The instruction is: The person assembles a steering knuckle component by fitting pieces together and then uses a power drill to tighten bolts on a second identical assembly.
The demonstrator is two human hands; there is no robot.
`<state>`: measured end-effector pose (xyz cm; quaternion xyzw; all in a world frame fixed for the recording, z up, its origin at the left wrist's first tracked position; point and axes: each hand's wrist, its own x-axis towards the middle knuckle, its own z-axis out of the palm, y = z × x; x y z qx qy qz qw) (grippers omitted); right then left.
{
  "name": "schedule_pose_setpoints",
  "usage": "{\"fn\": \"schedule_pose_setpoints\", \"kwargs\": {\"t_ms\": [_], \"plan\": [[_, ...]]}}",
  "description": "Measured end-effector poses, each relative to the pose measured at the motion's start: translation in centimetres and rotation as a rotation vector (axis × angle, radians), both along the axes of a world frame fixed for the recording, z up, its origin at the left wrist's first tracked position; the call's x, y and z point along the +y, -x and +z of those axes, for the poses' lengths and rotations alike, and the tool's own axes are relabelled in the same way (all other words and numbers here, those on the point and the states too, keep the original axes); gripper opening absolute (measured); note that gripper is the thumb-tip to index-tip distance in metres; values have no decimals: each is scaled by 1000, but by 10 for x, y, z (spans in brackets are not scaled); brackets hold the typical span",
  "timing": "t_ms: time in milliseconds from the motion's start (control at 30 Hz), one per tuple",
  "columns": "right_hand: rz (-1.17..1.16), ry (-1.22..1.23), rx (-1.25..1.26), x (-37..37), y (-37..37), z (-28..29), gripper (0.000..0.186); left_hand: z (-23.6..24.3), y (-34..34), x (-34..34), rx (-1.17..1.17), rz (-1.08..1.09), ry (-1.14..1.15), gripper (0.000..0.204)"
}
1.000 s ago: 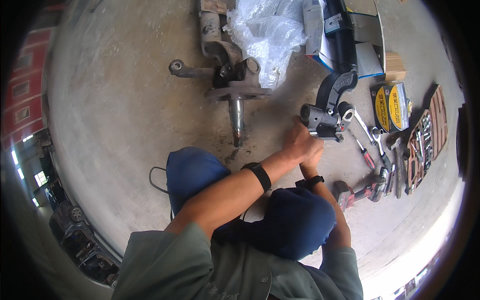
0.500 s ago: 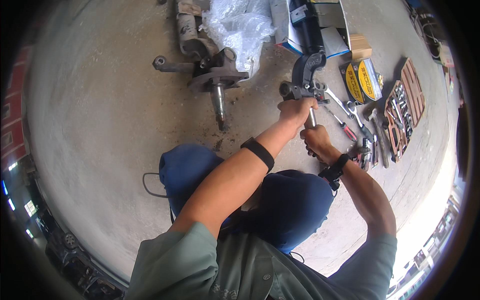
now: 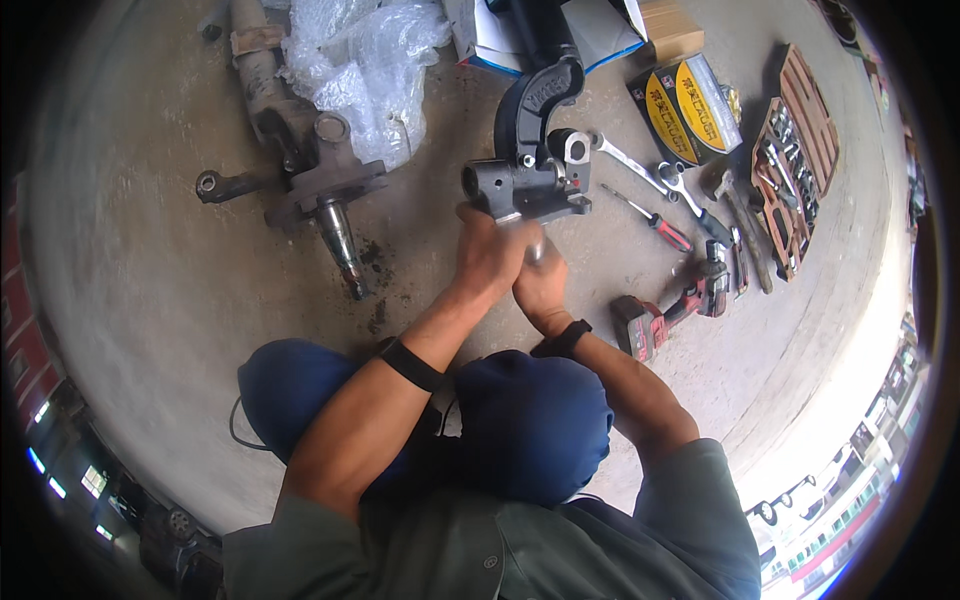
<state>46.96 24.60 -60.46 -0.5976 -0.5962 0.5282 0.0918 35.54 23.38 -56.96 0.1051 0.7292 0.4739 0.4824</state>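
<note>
A black steering knuckle [image 3: 500,187] on a black strut [image 3: 540,28] lies in front of me. Its bright metal spindle [image 3: 537,252] points toward my knees. My left hand [image 3: 488,255] is wrapped around the spindle close to the knuckle body. Just nearer to me, my right hand [image 3: 541,288] grips the spindle's end, its fingers partly hidden and a little blurred. To the left lies a rusty, worn steering knuckle [image 3: 325,178] with its own spindle, joined to an old strut [image 3: 262,75].
Bubble wrap [image 3: 365,70] and an open white carton [image 3: 483,38] lie at the back. Toward the right are a yellow-and-black box [image 3: 685,108], wrench [image 3: 630,165], ratchet [image 3: 690,195], screwdriver [image 3: 655,220], hammer [image 3: 745,225], red cordless impact tool [image 3: 665,315] and socket case [image 3: 790,180].
My view has shifted, so everything sits further left in the picture. The red impact tool shows more fully. Both hands stay on the spindle, drawn closer together.
</note>
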Motion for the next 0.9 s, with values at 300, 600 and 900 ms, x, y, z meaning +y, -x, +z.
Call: {"fn": "schedule_pose_setpoints", "kwargs": {"t_ms": [300, 600, 900], "plan": [[-64, -65, 87, -9, 16, -12, 35, 16, 9, -1, 188, -67, 134, 54], [27, 278, 91, -2, 5, -21, 31, 58, 24, -3, 150, -439, 491, 97], [322, 38, -3, 10, 1, 19, 26, 165, 39, -7, 300, -555, 128, 71]]}}
